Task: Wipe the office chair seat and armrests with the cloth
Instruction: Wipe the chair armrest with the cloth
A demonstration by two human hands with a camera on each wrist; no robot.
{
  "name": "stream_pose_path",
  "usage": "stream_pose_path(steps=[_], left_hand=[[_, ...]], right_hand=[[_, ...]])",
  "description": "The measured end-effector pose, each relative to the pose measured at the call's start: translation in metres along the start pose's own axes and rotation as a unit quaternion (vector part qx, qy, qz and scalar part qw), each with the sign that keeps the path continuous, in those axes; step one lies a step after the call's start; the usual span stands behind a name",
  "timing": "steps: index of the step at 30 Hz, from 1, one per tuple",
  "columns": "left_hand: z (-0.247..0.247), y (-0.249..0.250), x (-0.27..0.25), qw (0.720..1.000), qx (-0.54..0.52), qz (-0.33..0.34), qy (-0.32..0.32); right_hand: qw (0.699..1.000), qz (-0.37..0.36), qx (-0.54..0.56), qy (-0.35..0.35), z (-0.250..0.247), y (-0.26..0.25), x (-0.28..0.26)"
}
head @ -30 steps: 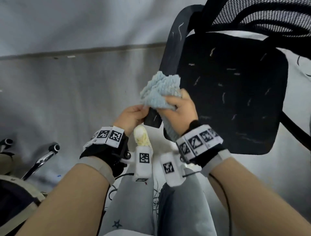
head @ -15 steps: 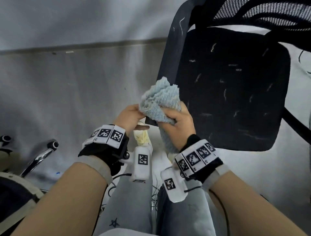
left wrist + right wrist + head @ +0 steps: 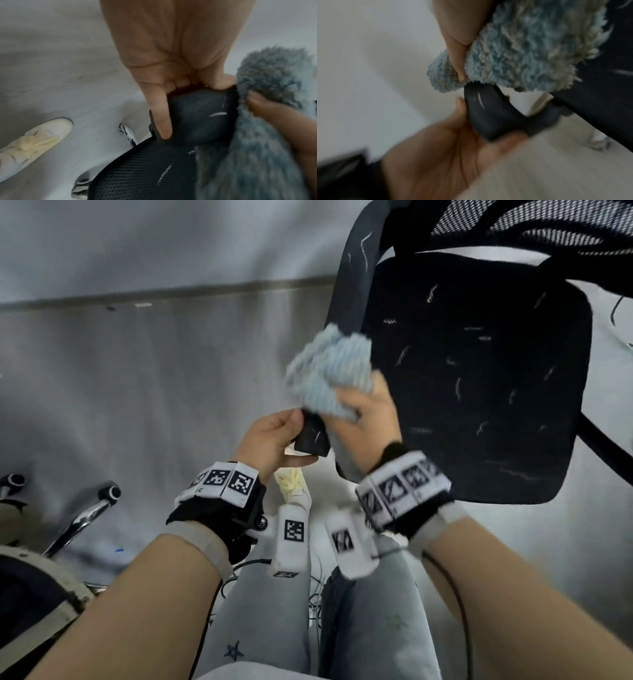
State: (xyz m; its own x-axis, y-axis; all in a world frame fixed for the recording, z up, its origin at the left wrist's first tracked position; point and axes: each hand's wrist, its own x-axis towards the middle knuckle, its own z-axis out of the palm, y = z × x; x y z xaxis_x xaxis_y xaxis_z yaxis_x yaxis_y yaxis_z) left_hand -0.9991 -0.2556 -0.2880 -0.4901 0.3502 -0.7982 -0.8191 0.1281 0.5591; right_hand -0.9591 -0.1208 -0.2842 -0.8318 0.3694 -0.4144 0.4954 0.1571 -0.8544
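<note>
The black office chair stands ahead, its dark seat (image 3: 479,378) flecked with pale lint. Its left armrest (image 3: 356,272) runs from the mesh back down toward me. My left hand (image 3: 274,436) grips the armrest's near tip (image 3: 202,116), thumb along its side. My right hand (image 3: 366,419) holds a fluffy light-blue cloth (image 3: 332,371) bunched over the armrest just beyond that tip. In the right wrist view the cloth (image 3: 522,51) wraps the armrest above the bare tip (image 3: 484,112). The other armrest is out of view.
Grey floor lies to the left, with a wall and its baseboard (image 3: 171,296) beyond. A chrome chair base with castors (image 3: 85,511) and a second chair's edge sit at lower left. My legs and a cream shoe (image 3: 291,484) are below my hands. Cables trail on the floor.
The right hand has slid the cloth a little farther up the armrest, away from me, baring the tip. The left hand has closed round that tip.
</note>
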Motion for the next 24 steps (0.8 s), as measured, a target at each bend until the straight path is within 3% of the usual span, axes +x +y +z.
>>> stream_pose_path(steps=[3, 6, 11, 14, 17, 20, 24], left_hand=[[0.001, -0.001, -0.001, 0.999, -0.014, -0.018, 0.030], [0.002, 0.001, -0.003, 0.998, -0.036, -0.047, 0.013], [0.009, 0.012, -0.007, 0.999, -0.028, -0.043, -0.004], [0.011, 0.017, -0.007, 0.999, -0.025, -0.031, 0.005], [0.012, 0.020, -0.009, 0.994, -0.098, -0.042, -0.031], [0.013, 0.018, -0.010, 0.988, -0.133, -0.049, -0.055], [0.005, 0.013, -0.004, 0.996, -0.065, -0.054, -0.027]], right_hand=[[0.994, -0.032, -0.093, -0.038, -0.003, 0.011, -0.034], [0.984, -0.067, -0.158, -0.050, -0.011, 0.000, -0.014], [0.990, -0.064, -0.110, 0.054, -0.024, -0.025, 0.038], [0.986, -0.086, -0.143, -0.012, -0.013, -0.015, 0.011], [0.957, -0.115, -0.247, -0.101, -0.010, 0.008, -0.027], [0.941, -0.145, -0.282, -0.121, -0.014, 0.011, -0.032], [0.980, -0.142, -0.139, -0.003, -0.021, -0.021, 0.006]])
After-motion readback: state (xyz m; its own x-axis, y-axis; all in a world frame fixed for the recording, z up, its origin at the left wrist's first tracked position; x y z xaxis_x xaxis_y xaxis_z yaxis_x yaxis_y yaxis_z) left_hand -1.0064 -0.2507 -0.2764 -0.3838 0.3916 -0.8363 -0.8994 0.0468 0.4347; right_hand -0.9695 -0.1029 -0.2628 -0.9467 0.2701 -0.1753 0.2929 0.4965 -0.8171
